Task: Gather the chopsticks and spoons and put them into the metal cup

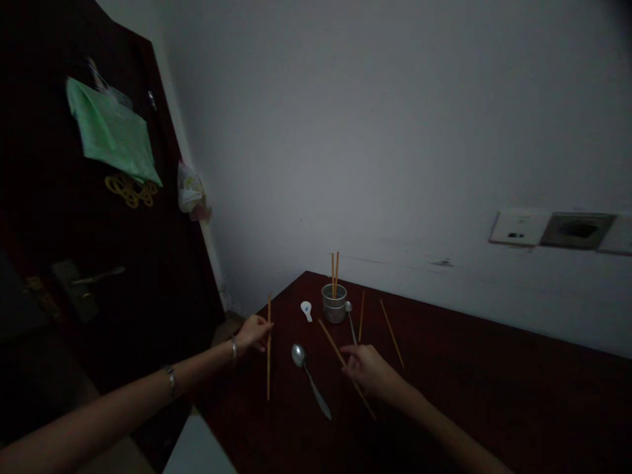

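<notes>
My left hand [254, 332] pinches a wooden chopstick [268, 375] at the left side of the table, its length pointing away from me. Between the thumb and fingers of my right hand [369, 370] is another chopstick [330, 339], slanting from upper left to lower right. A metal cup [334, 307] stands at the back with two chopsticks [335, 273] upright in it. Left of the cup lies a white soup spoon [307, 310]. A large metal spoon [299, 356] rests between my hands. Beyond my right hand lies a thin long-handled spoon [351, 321], its near end close to my fingers.
Two more chopsticks, one reddish [362, 316] and one lighter [392, 334], lie right of the cup on the dark table [484, 382]. A wall rises behind, with sockets [521, 228] at right. At left is a dark door [148, 276] with a green cloth bag [116, 135].
</notes>
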### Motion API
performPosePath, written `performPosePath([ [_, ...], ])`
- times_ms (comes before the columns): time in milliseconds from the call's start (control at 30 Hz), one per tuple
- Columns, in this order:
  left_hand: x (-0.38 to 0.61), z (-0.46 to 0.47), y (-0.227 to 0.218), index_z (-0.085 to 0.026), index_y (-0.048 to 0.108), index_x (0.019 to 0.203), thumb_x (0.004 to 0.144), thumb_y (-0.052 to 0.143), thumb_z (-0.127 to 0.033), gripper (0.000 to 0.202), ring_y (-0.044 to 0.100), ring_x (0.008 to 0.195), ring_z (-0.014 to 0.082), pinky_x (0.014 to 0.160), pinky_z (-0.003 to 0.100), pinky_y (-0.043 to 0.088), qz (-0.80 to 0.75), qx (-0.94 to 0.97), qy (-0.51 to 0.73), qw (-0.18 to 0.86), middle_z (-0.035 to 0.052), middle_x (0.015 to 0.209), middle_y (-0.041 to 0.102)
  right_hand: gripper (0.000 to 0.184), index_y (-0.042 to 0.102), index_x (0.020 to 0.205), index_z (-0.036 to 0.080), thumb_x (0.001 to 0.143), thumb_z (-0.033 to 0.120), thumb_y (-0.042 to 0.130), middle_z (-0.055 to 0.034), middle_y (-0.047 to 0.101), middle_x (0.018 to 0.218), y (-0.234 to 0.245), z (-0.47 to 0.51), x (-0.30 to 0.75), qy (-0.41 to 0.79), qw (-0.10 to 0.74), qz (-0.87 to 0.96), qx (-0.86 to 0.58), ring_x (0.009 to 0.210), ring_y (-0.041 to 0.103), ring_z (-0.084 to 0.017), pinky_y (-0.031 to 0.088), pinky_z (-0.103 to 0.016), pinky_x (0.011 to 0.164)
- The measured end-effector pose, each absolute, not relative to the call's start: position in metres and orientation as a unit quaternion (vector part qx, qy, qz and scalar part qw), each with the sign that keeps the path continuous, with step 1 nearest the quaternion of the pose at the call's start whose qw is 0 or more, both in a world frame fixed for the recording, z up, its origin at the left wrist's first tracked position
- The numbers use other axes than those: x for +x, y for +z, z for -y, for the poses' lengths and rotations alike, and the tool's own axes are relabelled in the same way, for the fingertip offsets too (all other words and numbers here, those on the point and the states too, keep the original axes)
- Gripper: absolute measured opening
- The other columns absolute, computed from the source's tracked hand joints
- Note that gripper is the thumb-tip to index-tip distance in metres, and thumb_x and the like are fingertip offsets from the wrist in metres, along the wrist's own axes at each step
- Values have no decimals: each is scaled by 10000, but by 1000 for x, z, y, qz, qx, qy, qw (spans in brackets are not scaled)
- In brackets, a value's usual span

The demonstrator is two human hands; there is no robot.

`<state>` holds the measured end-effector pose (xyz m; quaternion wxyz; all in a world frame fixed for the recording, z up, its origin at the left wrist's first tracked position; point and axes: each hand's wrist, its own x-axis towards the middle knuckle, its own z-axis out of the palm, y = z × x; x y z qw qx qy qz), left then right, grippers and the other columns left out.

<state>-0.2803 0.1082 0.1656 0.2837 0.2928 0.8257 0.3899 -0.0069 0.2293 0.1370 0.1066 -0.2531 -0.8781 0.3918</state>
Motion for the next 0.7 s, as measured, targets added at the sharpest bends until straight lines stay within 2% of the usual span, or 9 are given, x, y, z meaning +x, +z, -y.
performPosePath([
  [133, -296, -98, 141, -144, 450, 579, 808, 421, -288, 272, 526, 359, 145, 365, 239, 434, -888, 308, 223, 259, 6, 416, 494, 449, 517, 1170, 102, 726, 161, 490, -61, 619, 779, 114, -234, 18, 267, 85, 921, -270, 725, 571, -161, 429, -252, 663],
  [333, -307, -95, 118, -141, 474, 525, 774, 421, -317, 310, 472, 326, 124, 369, 241, 402, -892, 389, 116, 201, 26, 450, 514, 436, 537, 1146, 141, 716, 128, 465, -99, 596, 927, 118, -216, 30, 229, 77, 932, -270, 856, 549, -192, 401, -281, 777],
  [500, -311, -99, 118, -134, 559, 597, 756, 458, -309, 257, 614, 648, 185, 570, 237, 444, -893, 433, 65, 102, 81, 642, 619, 461, 518, 1168, 115, 710, 129, 461, -118, 590, 1000, 125, -208, 32, 239, 75, 933, -259, 921, 540, -202, 391, -286, 822],
  [700, -303, -102, 130, -116, 630, 837, 794, 379, -413, 391, 609, 861, 269, 691, 326, 452, -900, 431, -9, 64, 168, 922, 639, 424, 530, 1162, 122, 760, 208, 423, -107, 621, 915, 122, -218, 35, 237, 91, 930, -266, 823, 576, -192, 422, -282, 745],
])
